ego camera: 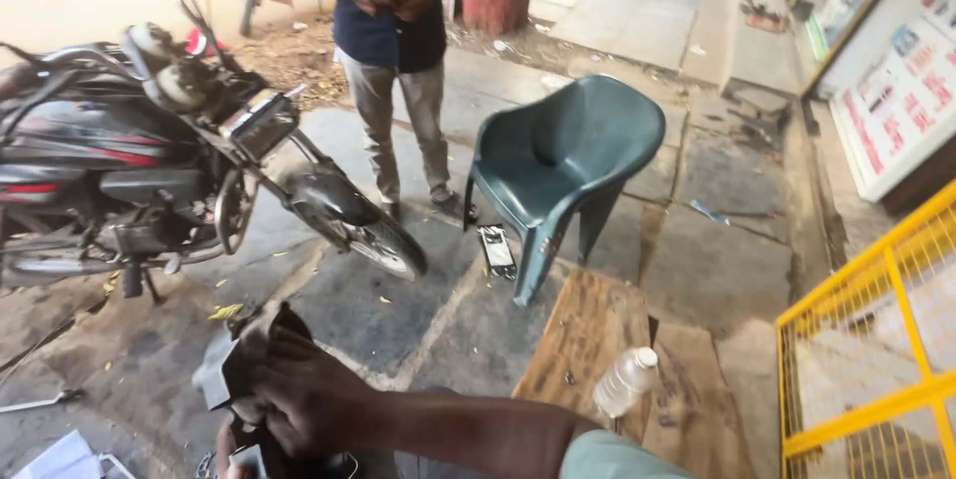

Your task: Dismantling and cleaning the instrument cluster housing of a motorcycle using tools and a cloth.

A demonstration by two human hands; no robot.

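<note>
A dark, greasy machine part (239, 369) is held low in the frame, just above the stone pavement (398, 310). The right hand (309, 404) is closed over the part's upper side, the fingers wrapped around it, with the forearm reaching in from the right. The left hand (234, 444) is seen only as a sliver beneath the part at the bottom edge; whether it is gripping or merely supporting cannot be told.

A black motorcycle (149, 170) is parked at the left, its front wheel turned towards a green plastic chair (558, 175). Between wheel and chair a small dark rectangular object (496, 250) lies on the ground. A wooden board (597, 340) is laid on the pavement to the right, and a clear plastic bottle (625, 381) is lying on it. A yellow mesh railing (876, 340) closes off the right edge. Another person (393, 51) in a dark shirt and light trousers is standing behind the motorcycle's front wheel, both hands held together at chest height.

The part looks oily, so a slip out of the grip is judged the main risk; it would then be dropped onto hard stone and could be chipped or bent. Because so much of the load appears to be taken by the right hand alone, any twist of the wrist could let the part rotate loose. Grit from the pavement could also be picked up on its surfaces if it is set down there.
</note>
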